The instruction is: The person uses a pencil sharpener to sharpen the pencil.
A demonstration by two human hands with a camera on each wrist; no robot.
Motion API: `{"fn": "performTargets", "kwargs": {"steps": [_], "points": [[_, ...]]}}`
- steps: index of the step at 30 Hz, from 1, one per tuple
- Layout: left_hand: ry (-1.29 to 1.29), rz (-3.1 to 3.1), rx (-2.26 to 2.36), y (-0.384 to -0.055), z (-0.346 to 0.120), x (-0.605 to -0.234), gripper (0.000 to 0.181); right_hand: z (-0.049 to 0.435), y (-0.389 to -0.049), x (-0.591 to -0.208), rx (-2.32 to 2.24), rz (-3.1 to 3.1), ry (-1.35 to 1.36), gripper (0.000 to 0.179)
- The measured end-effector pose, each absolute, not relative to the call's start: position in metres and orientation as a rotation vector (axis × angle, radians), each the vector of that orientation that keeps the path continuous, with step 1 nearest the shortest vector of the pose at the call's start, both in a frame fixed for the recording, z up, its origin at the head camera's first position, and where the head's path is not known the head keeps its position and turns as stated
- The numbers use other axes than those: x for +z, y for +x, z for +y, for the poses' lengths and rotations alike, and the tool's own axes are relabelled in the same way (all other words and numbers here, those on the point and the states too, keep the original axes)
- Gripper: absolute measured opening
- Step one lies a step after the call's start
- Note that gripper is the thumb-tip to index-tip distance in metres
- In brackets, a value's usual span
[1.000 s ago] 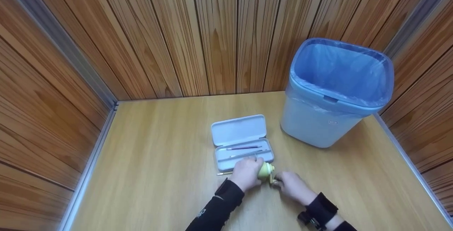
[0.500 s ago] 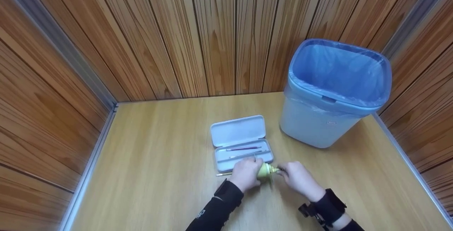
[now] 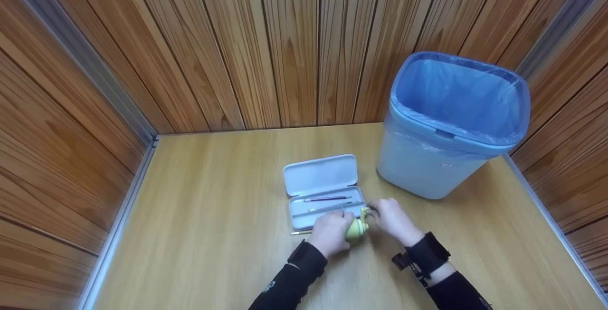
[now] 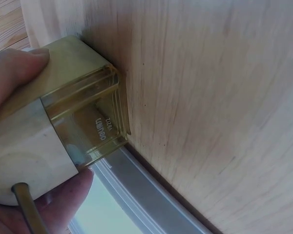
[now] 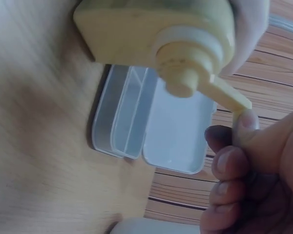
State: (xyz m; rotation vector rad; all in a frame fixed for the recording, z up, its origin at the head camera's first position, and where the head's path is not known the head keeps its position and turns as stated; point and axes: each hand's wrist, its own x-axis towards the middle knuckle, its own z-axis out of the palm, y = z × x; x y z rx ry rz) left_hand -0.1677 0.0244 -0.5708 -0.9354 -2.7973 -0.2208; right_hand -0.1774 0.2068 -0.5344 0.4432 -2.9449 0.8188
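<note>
A yellow hand-crank pencil sharpener (image 3: pixel 356 229) lies on the table at the near edge of an open pale-blue pencil case (image 3: pixel 321 175). My left hand (image 3: pixel 330 233) grips its body, with a transparent shavings drawer (image 4: pixel 88 117) showing in the left wrist view. A pencil (image 4: pixel 28 207) sticks out of the hole on that side; its end shows left of the hand in the head view. My right hand (image 3: pixel 393 219) pinches the crank handle (image 5: pixel 227 92) between thumb and index finger, the crank pointing toward the far side. Inside the case lie a purple pencil (image 3: pixel 326 199) and a grey one (image 3: pixel 327 208).
A blue bin (image 3: pixel 422 163) with a clear liner stands at the back right of the table (image 3: pixel 213 215). Wood-panelled walls (image 3: pixel 285 49) enclose the back and both sides. Metal strips (image 3: pixel 118 224) run along the table's side edges.
The crank has swung from pointing at the near side, through the right, to the far side, my right hand moving with it. My left hand and the sharpener body stay in place.
</note>
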Motion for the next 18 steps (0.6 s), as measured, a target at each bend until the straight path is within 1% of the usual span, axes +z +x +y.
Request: {"fn": "performTargets", "kwargs": {"steps": [6, 11, 14, 18], "points": [[-0.937, -2.821, -0.207, -0.168, 0.025, -0.569, 0.055, 0.207, -0.189, -0.543, 0.88, -3.019, 0.363, 0.008], [-0.943, -2.829, -0.206, -0.168, 0.025, -0.567, 0.055, 0.209, -0.197, -0.556, 0.902, -3.061, 0.335, 0.007], [-0.943, -2.831, -0.219, -0.168, 0.025, -0.567, 0.055, 0.21, -0.196, -0.569, 0.908, -3.077, 0.366, 0.005], [-0.942, -2.815, -0.229, -0.168, 0.024, -0.568, 0.054, 0.211, -0.183, -0.585, 0.948, -3.151, 0.375, 0.012]]}}
